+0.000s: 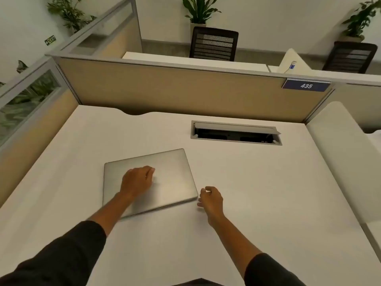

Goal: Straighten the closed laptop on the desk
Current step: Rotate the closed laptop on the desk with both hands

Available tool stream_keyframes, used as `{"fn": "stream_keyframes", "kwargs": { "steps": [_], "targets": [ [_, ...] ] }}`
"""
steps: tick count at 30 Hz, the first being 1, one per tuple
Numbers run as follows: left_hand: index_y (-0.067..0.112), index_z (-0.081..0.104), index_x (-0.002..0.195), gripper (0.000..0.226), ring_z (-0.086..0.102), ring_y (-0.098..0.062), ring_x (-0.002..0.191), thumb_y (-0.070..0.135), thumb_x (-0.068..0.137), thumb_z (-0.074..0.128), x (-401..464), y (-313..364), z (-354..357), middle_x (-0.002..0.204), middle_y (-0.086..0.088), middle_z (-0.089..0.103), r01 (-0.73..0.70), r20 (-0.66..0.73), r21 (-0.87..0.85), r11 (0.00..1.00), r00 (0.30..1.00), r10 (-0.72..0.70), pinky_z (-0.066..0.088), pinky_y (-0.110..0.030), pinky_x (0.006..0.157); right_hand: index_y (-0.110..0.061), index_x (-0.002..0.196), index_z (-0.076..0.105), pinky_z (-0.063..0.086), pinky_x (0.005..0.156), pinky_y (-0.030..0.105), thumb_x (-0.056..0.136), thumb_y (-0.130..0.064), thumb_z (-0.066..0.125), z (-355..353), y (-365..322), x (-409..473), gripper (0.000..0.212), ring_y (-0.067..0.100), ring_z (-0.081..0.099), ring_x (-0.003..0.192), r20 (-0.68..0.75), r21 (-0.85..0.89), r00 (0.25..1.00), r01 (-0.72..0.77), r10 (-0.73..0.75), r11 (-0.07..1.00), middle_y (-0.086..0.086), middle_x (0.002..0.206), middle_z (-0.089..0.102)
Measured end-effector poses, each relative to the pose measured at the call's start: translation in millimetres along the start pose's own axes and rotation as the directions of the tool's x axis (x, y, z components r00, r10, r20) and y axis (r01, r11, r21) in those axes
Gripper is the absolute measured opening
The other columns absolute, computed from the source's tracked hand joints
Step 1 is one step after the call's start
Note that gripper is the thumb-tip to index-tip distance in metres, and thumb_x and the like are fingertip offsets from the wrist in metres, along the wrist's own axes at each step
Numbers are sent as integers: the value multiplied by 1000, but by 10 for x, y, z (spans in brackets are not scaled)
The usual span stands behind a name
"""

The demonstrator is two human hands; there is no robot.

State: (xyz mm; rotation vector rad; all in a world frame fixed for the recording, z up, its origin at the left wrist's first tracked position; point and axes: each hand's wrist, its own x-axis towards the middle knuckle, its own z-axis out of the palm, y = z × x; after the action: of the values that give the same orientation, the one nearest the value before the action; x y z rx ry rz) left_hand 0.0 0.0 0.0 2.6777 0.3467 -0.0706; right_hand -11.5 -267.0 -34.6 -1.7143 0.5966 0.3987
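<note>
A closed silver laptop (173, 174) lies on the white desk (257, 193), left of centre, turned slightly counter-clockwise so its edges are not square with the desk. My left hand (137, 180) rests palm-down on the lid near its middle, fingers curled a little. My right hand (210, 198) hovers just beside the laptop's near right corner, fingers loosely curled and holding nothing; whether it touches the corner I cannot tell.
An open cable hatch (236, 133) is set into the desk behind the laptop. Beige partition panels (175, 89) wall the desk at the back and left. A blue sign reading 435 (306, 85) hangs on the partition. A white padded divider (342, 153) bounds the right side.
</note>
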Motion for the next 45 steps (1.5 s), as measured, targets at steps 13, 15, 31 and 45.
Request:
{"fn": "stream_keyframes", "kwargs": {
  "steps": [13,15,31,45],
  "targets": [
    [10,43,162,69,38,-47,155,45,104,55,735,-863,-304,167,-23,35,555,133,-100,826,830,-542,38,-61,125,-3,89,59,54,54,27,101,-6,57,171,48,112,13,29,53,70,31,119,982,-191,188,974,14,79,57],
    [9,46,161,68,40,-48,153,46,105,54,795,-966,-307,165,-25,38,578,137,-92,811,814,-565,39,-61,123,-5,85,57,53,54,26,99,-3,55,179,53,143,15,28,51,68,29,110,981,-194,192,975,13,77,54],
    [1,79,118,45,69,-45,119,33,97,55,923,-1295,-124,122,-25,78,553,45,-281,784,824,-565,59,-53,105,-2,75,69,52,48,19,84,-15,85,390,68,338,22,25,68,61,-124,42,964,-230,234,972,13,70,67],
    [1,66,140,58,55,-47,137,40,97,62,244,-1065,46,144,-28,56,664,52,-345,664,720,-692,56,-58,107,6,108,67,62,90,41,84,-34,81,332,-621,730,48,38,75,103,-145,-286,988,-99,60,953,18,110,75]
  ]
}}
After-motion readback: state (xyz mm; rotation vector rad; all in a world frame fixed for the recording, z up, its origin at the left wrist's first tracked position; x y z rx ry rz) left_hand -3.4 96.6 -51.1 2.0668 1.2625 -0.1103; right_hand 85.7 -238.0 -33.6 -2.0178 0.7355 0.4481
